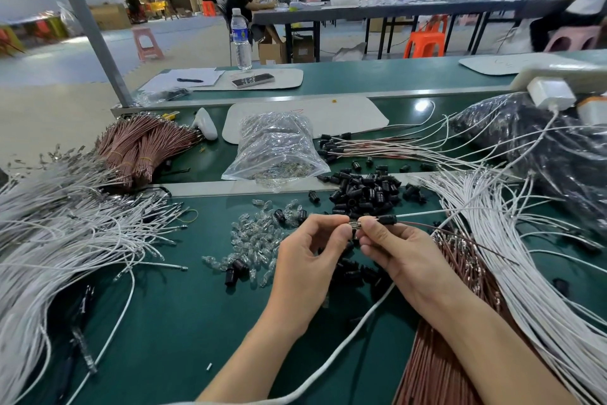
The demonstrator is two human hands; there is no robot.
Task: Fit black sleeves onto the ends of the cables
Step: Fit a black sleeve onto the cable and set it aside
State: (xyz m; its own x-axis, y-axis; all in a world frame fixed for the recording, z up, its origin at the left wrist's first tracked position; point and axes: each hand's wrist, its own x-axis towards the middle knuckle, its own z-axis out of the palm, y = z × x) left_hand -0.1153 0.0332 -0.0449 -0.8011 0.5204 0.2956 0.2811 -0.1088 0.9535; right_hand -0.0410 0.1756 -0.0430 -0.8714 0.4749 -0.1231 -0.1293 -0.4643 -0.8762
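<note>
My left hand (308,257) and my right hand (404,257) meet above the green table (184,322). Their fingertips pinch a small clear bulb (355,226) between them. Just right of the bulb, my right hand holds a black sleeve (387,218), from which a white cable (423,213) and a brown cable (466,237) run off to the right. A pile of loose black sleeves (368,193) lies right behind my hands. Clear bulbs (253,240) are scattered to the left.
White cables (65,230) fan out at left and white cables (512,257) at right. Brown cable bundles (138,148) lie back left, brown cables (437,355) under my right forearm. A plastic bag of bulbs (276,148) and finished cables (377,145) lie behind. A water bottle (240,38) stands farther back.
</note>
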